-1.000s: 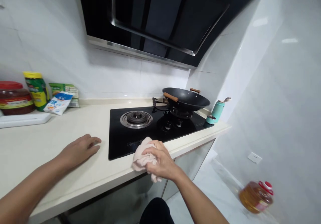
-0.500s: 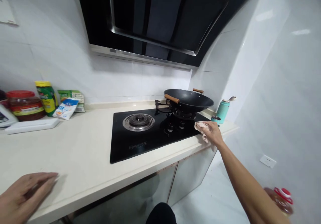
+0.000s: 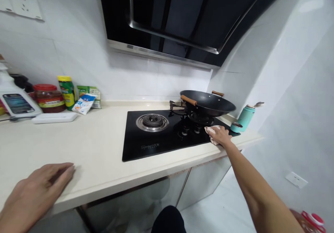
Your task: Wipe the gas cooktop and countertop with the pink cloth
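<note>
Nearest, at the left, the left hand (image 3: 36,191) lies palm down on the pale worktop (image 3: 99,146) close to its front edge, fingers released and spread flat, holding nothing. At the right the other arm stretches out from the near corner to the far right end of the black hob (image 3: 161,140). There the right hand (image 3: 221,135) has its fingers clenched over a pinkish cloth (image 3: 212,132), pressing it onto the glass at the hob's near right corner, just in front of the right burner.

The step in hand looks like wiping the hob's surface, with the cloth now at its right end. The next move probably calls for steady downward pressure and a sweep that steers around the burner knobs and stays clear of the wok (image 3: 208,102), which sits on the right burner directly behind the hand. A small cup (image 3: 236,126) and a teal flask (image 3: 245,117) stand just right of the cloth and could be knocked.

The left burner (image 3: 152,121) is bare. Far left along the wall stand a white tray (image 3: 54,117), a red-lidded jar (image 3: 49,98), a green bottle (image 3: 67,91) and some packets (image 3: 84,103). The dark hood (image 3: 182,13) hangs above
</note>
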### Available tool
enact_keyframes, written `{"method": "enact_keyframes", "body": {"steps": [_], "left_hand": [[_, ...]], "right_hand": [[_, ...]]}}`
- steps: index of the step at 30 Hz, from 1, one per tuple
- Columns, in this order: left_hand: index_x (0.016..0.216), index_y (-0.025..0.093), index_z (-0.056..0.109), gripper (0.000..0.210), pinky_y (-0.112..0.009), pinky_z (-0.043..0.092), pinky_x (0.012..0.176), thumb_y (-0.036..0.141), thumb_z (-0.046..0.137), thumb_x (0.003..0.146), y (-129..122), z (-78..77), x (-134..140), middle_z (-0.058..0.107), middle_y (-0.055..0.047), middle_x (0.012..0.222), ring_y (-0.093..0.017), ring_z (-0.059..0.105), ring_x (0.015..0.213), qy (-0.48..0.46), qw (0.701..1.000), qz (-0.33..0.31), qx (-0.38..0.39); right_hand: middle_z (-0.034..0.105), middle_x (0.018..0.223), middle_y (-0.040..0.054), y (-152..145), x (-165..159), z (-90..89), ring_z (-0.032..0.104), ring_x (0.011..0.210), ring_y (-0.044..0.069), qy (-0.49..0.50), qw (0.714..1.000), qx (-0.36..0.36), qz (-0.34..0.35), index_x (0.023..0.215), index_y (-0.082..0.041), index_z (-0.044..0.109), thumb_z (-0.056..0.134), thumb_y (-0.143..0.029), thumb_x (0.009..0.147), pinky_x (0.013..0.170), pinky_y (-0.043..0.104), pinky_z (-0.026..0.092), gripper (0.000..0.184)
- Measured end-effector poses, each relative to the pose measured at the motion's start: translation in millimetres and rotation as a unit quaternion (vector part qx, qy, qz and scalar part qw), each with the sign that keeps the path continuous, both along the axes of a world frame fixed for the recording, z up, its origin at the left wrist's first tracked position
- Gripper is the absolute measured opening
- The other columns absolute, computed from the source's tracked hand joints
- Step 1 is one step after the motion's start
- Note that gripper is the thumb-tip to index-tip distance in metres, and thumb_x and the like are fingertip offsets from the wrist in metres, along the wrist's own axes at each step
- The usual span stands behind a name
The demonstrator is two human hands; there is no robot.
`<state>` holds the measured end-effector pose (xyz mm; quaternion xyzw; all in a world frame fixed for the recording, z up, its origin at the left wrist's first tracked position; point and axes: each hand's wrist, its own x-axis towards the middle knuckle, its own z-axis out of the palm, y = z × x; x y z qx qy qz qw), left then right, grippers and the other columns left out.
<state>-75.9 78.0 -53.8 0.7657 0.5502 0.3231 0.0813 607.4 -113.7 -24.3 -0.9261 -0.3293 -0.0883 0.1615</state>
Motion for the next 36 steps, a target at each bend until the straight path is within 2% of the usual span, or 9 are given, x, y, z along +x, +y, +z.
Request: {"method": "enact_keyframes", "body": {"steps": [5, 8, 15, 19, 23, 28, 32, 34, 36], "left_hand": [[0.093, 0.037, 0.069, 0.039, -0.036, 0.045, 0.089, 0.068, 0.047, 0.083, -21, 13.1, 13, 0.071, 0.015, 0.099, -0.021, 0.066, 0.095, 0.019, 0.999, 0.010, 0.037], [0.095, 0.034, 0.070, 0.044, -0.035, 0.046, 0.088, 0.068, 0.045, 0.083, -23, 12.9, 16, 0.071, 0.011, 0.103, -0.021, 0.066, 0.097, 0.030, 0.998, 0.009, 0.054], [0.097, 0.030, 0.074, 0.043, -0.035, 0.047, 0.092, 0.060, 0.045, 0.085, -31, 17.7, 15, 0.075, 0.003, 0.109, -0.022, 0.065, 0.109, -0.023, 0.998, -0.008, 0.049], [0.098, 0.029, 0.074, 0.041, -0.039, 0.048, 0.093, 0.057, 0.048, 0.085, -39, 24.6, 13, 0.074, -0.001, 0.111, -0.026, 0.065, 0.110, -0.063, 0.998, -0.025, 0.013], [0.096, 0.027, 0.074, 0.041, -0.041, 0.049, 0.095, 0.058, 0.048, 0.086, -42, 25.9, 13, 0.075, -0.003, 0.109, -0.028, 0.067, 0.106, -0.086, 0.995, -0.038, 0.019], [0.096, 0.023, 0.073, 0.046, -0.037, 0.050, 0.092, 0.057, 0.043, 0.090, -41, 22.5, 10, 0.076, -0.004, 0.106, -0.026, 0.068, 0.101, -0.113, 0.993, -0.028, 0.025], [0.097, 0.023, 0.073, 0.051, -0.037, 0.049, 0.090, 0.059, 0.037, 0.091, -41, 23.0, 9, 0.077, -0.005, 0.107, -0.027, 0.068, 0.103, -0.116, 0.993, -0.002, 0.022], [0.096, 0.024, 0.073, 0.050, -0.037, 0.048, 0.091, 0.058, 0.037, 0.091, -43, 24.7, 10, 0.077, -0.005, 0.108, -0.027, 0.067, 0.105, -0.105, 0.994, 0.001, 0.019], [0.096, 0.025, 0.072, 0.048, -0.038, 0.047, 0.092, 0.057, 0.037, 0.091, -45, 26.1, 10, 0.077, -0.005, 0.108, -0.027, 0.067, 0.107, -0.084, 0.996, -0.004, 0.022]], "right_hand": [[0.061, 0.128, 0.0116, -42, -44, -15.3, 0.045, 0.116, 0.034, -0.121, 0.984, -0.005, 0.128, 0.126, -0.030, 0.070, 0.057, -0.045, 0.090, 0.098, 0.047, 0.036, 0.041], [0.064, 0.119, 0.0109, -48, -88, -19.1, 0.046, 0.111, 0.032, -0.187, 0.964, -0.004, 0.191, 0.117, -0.028, 0.074, 0.054, -0.036, 0.091, 0.095, 0.044, 0.036, 0.033], [0.053, 0.114, 0.0103, -3, -265, -15.4, 0.046, 0.098, 0.027, -0.126, 0.944, 0.133, 0.275, 0.111, -0.029, 0.074, 0.063, -0.037, 0.086, 0.083, 0.037, 0.041, 0.028], [0.052, 0.116, 0.0097, 23, -370, -11.8, 0.043, 0.097, 0.027, -0.078, 0.914, 0.153, 0.368, 0.110, -0.030, 0.072, 0.071, -0.038, 0.081, 0.082, 0.037, 0.042, 0.030], [0.051, 0.123, 0.0083, 43, -437, -10.2, 0.042, 0.106, 0.029, -0.027, 0.878, 0.157, 0.452, 0.117, -0.032, 0.068, 0.073, -0.036, 0.077, 0.090, 0.043, 0.044, 0.040], [0.055, 0.124, 0.0042, 69, -483, -6.5, 0.050, 0.114, 0.025, 0.138, 0.787, 0.223, 0.558, 0.115, -0.029, 0.067, 0.072, -0.023, 0.070, 0.101, 0.041, 0.044, 0.045], [0.063, 0.105, 0.0013, 83, -483, 0.4, 0.061, 0.091, 0.017, 0.372, 0.699, 0.302, 0.530, 0.111, -0.024, 0.061, 0.062, -0.029, 0.079, 0.082, 0.032, 0.051, 0.032], [0.065, 0.094, -0.0001, 83, -462, 1.9, 0.060, 0.081, 0.016, 0.406, 0.685, 0.310, 0.520, 0.113, -0.022, 0.058, 0.058, -0.035, 0.084, 0.075, 0.030, 0.050, 0.032], [0.064, 0.088, -0.0010, 78, -428, 0.0, 0.058, 0.078, 0.016, 0.364, 0.713, 0.316, 0.510, 0.109, -0.021, 0.059, 0.057, -0.039, 0.086, 0.073, 0.029, 0.048, 0.029]]}}
